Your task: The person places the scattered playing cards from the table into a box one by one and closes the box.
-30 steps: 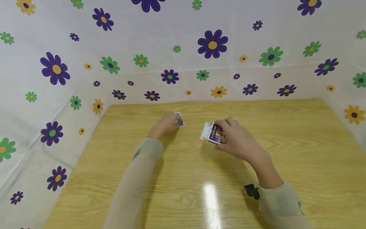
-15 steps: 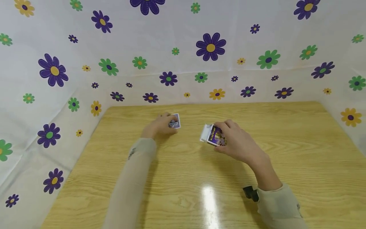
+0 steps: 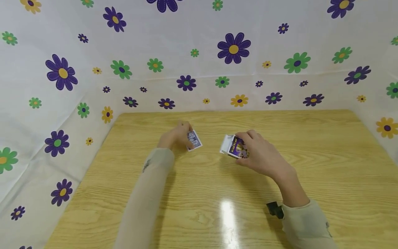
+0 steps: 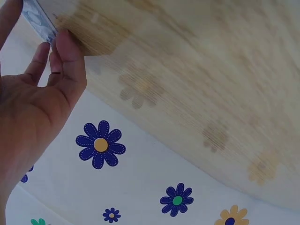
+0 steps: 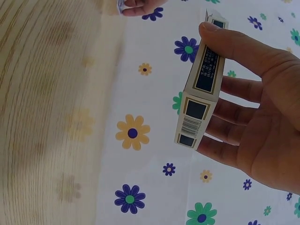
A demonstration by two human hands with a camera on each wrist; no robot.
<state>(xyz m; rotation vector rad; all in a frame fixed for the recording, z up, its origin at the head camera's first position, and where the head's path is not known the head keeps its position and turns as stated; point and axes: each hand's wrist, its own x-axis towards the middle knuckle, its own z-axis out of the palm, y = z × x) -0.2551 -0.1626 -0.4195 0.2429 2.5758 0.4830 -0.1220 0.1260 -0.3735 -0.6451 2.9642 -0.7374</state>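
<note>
In the head view, my left hand (image 3: 177,135) holds playing cards (image 3: 194,140) with patterned blue backs and white borders, thumb on the near side. The left wrist view shows the cards (image 4: 41,21) edge-on between thumb and fingers at the upper left. To the right, my right hand (image 3: 264,155) grips a card box (image 3: 238,148) with a purple and gold front. Its white flap (image 3: 226,143) stands open towards the cards, with a gap between. Seen from the right wrist, the box (image 5: 199,93) shows a barcode end, thumb on one side and fingers behind.
A wooden table (image 3: 199,214) spreads beneath both hands. White cloth (image 3: 199,34) printed with flowers rises along its back and sides. A small black object (image 3: 275,209) sits by the right sleeve (image 3: 306,221).
The left hand has drawn the cards slightly nearer and turned them, so more of the blue back shows. The right hand and card box have hardly moved.
</note>
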